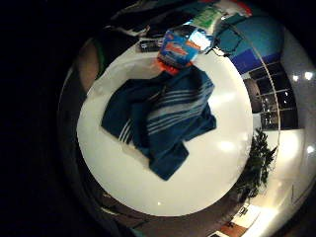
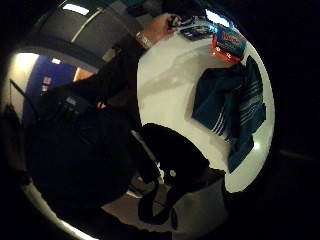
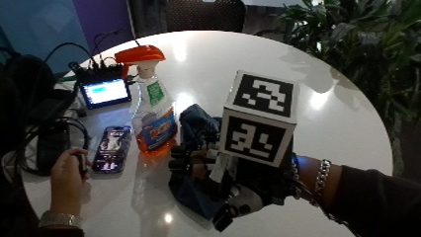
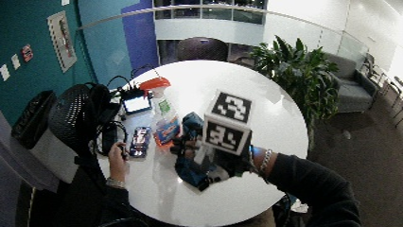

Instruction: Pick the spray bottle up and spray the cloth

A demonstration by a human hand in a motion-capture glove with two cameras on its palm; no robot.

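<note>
**Our hand waits near the bottle**

Our gloved right hand (image 3: pixel 224 182) hovers over the blue cloth (image 1: pixel 160 116). Its fingers look softly bent and hold nothing. The spray bottle (image 3: pixel 150 106) stands tall on the white table (image 3: pixel 329 113), just beside the cloth and just past our fingertips, on the phone's (image 3: pixel 110 149) side. We count one bottle, one cloth and one phone.

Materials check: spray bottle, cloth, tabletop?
Spray bottle: likely clear plastic with an orange trigger head and printed label. Cloth: soft woven fabric, blue with pale stripes, rumpled into folds. Table: white, smooth and glossy, mirroring lights; the material itself is unclear.
</note>
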